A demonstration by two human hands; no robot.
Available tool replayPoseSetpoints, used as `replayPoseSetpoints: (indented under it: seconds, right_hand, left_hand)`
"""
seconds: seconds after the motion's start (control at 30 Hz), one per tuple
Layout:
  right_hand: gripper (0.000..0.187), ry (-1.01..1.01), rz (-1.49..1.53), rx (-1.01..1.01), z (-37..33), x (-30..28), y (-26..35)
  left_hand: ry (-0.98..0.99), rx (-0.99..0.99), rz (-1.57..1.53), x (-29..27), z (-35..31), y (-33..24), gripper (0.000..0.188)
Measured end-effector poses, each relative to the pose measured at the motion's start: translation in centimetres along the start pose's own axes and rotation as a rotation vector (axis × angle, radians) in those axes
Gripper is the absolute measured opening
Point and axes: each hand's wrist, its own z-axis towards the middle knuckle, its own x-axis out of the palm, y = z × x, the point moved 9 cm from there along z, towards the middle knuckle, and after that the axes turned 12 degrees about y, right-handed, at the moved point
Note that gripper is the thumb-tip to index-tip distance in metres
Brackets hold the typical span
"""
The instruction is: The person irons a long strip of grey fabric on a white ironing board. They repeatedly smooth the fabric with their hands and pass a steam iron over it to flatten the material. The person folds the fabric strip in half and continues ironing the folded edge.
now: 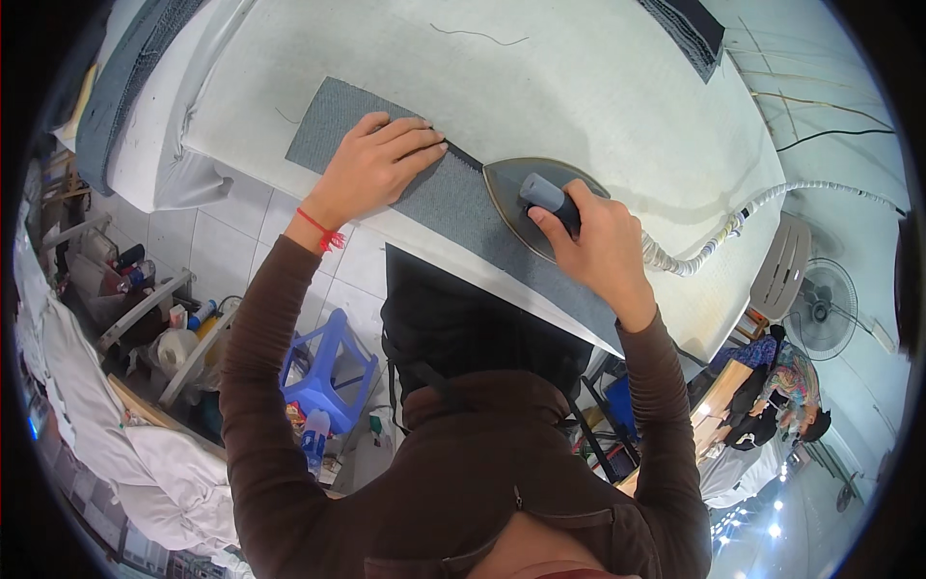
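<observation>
A long strip of grey fabric (453, 201) lies slantwise along the near edge of the white padded table, with a narrow black fold on its far edge. My left hand (378, 164), a red cord at its wrist, is over the strip. Its fingers are bent together at the black fold and seem to grip it; the thumb is hidden beneath. My right hand (603, 236) is wrapped round the dark handle of an iron (511, 198). The iron rests on the strip, its tip pointing left at the fold, a little apart from my left fingers.
From the iron a wrapped hose (709, 253) runs off to the right. Stacked dark cloth (687, 34) sits at the far right of the table (318, 43); more hangs at far left. A blue plastic stool (333, 362), a fan (822, 304) and another person (786, 386) are beyond the table.
</observation>
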Motion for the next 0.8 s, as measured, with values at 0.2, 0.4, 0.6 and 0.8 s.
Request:
replayPoseSetpoints:
  seconds: [0.2, 0.4, 0.6, 0.8]
  right_hand:
    - [0.048, -0.055, -0.084, -0.052, 0.9, 0.8, 1.0]
    - [0.051, -0.082, -0.122, -0.098, 1.9, 0.9, 1.5]
    - [0.051, -0.08, -0.126, -0.1, 2.4, 0.9, 2.0]
    - [0.051, -0.076, -0.121, -0.097, 2.5, 1.0, 2.0]
  left_hand:
    - [0.008, -0.013, -0.037, -0.2, -0.1, 0.3, 0.044]
    - [-0.028, -0.027, -0.071, -0.8, 0.2, 1.2, 0.04]
    - [0.038, -0.029, 0.013, -0.3, 1.1, 2.4, 0.033]
    - [0.049, 0.066, 0.057, -1.5, 1.6, 4.0, 0.028]
